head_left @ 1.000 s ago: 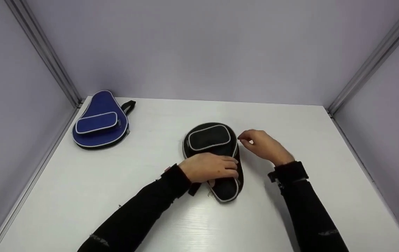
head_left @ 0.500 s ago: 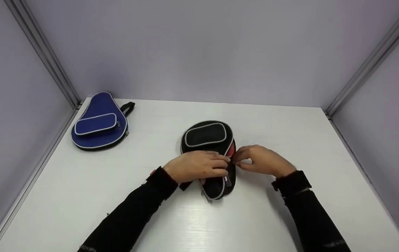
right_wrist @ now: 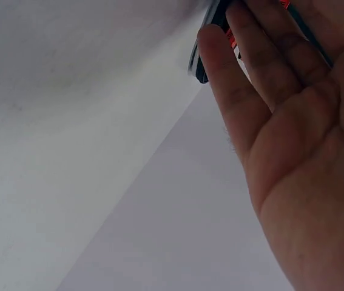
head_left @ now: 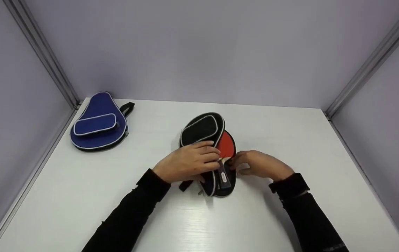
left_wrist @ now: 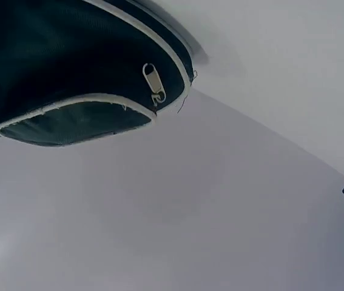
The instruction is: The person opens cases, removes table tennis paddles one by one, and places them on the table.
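Note:
A black table tennis paddle case (head_left: 199, 131) with white piping lies on the white table, its cover lifted along the right side. Inside shows a table tennis paddle with a red face (head_left: 226, 145) and a dark handle (head_left: 224, 176). My left hand (head_left: 189, 161) grips the cover across its narrow middle, fingers over the raised edge and thumb below. At the right edge of the lower half, my right hand (head_left: 260, 164) pinches the case's rim beside the paddle handle. The left wrist view shows the case's zipper pull (left_wrist: 153, 82).
A blue paddle case (head_left: 98, 124) with a black strap (head_left: 127, 108) lies at the table's back left. Grey panels (head_left: 199, 52) wall in the back and both sides of the white table (head_left: 279, 122).
The left hand has drawn the cover up and leftward, baring the red paddle. My right hand has come from the case's upper right down to its lower right edge.

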The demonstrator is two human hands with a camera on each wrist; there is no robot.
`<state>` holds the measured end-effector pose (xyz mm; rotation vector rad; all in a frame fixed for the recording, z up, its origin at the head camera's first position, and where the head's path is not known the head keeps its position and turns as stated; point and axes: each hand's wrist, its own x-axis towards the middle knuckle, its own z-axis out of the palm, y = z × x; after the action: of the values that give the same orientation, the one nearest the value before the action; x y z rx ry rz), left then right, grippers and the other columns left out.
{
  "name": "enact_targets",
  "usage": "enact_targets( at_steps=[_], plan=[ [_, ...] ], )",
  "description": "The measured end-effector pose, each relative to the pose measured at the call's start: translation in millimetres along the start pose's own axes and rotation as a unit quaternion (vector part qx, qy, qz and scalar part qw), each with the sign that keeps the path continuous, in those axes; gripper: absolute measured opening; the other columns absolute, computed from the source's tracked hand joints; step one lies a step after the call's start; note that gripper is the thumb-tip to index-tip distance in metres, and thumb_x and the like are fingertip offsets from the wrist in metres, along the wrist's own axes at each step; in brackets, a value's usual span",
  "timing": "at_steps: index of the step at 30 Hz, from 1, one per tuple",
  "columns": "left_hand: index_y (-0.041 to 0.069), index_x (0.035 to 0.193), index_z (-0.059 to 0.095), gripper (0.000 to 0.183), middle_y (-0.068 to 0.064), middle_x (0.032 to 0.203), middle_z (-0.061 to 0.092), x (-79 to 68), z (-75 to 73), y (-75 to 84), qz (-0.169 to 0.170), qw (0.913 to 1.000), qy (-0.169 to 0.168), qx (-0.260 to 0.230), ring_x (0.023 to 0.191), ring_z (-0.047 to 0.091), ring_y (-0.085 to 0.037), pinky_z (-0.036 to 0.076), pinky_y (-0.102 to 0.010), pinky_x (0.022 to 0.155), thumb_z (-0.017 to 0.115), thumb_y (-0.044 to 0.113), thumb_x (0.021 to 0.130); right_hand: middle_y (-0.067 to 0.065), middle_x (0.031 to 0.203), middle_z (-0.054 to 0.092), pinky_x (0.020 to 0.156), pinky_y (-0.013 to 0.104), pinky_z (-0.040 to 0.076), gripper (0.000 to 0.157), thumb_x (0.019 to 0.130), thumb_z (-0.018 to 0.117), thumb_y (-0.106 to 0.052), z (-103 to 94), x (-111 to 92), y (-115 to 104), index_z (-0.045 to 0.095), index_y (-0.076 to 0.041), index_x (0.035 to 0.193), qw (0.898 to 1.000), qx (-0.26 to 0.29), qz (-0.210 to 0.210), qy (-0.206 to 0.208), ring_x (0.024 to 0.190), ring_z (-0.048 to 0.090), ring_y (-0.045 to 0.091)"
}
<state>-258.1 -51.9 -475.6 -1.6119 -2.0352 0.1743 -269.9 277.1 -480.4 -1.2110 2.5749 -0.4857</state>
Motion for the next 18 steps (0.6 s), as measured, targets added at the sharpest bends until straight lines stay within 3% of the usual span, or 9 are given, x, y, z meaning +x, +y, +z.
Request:
enact_targets(
  at_steps=[2,5,10,18],
  plan=[
    [0.023,0.141,0.073,0.080,0.004,0.146,0.077,-2.6,-5.2,-2.8,-0.009,0.9999,-0.010,0.000,0.149,0.067,-0.018,0.040,-0.041,0.146,0.089,0.076,0.082,0.014,0.130,0.087,0.110,0.054,0.068,0.025,0.099,0.088,0.004,0.9,0.7,-0.8,0.090,-0.003,0.124,1.000,-0.011,0.001,0.001,0.125,0.082,0.034],
    [0.024,0.138,0.075,0.078,0.004,0.140,0.077,-5.4,-13.2,-6.4,-0.023,0.9996,-0.019,0.000,0.147,0.068,-0.020,0.040,-0.044,0.146,0.077,0.087,0.092,0.011,0.125,0.088,0.107,0.051,0.069,0.024,0.099,0.088,0.004,2.6,2.0,-1.6,0.090,-0.004,0.121,1.000,-0.021,0.006,0.009,0.119,0.083,0.031],
    [0.022,0.121,0.078,0.067,0.001,0.133,0.078,-9.7,-25.5,-10.6,-0.045,0.9989,-0.011,0.004,0.142,0.069,-0.022,0.040,-0.046,0.146,0.055,0.084,0.111,0.005,0.114,0.087,0.098,0.044,0.070,0.015,0.101,0.090,-0.002,5.4,3.8,-2.5,0.090,-0.009,0.113,0.998,-0.051,0.031,0.030,0.108,0.083,0.024],
    [0.021,0.112,0.082,0.061,0.000,0.128,0.077,-14.2,-32.9,-16.0,-0.094,0.9955,-0.014,0.004,0.137,0.070,-0.023,0.038,-0.048,0.147,0.057,0.077,0.114,0.002,0.112,0.085,0.096,0.045,0.071,0.014,0.099,0.092,-0.001,3.7,-1.0,1.1,0.088,-0.012,0.106,0.994,-0.059,0.079,0.045,0.106,0.082,0.023]
  ],
)
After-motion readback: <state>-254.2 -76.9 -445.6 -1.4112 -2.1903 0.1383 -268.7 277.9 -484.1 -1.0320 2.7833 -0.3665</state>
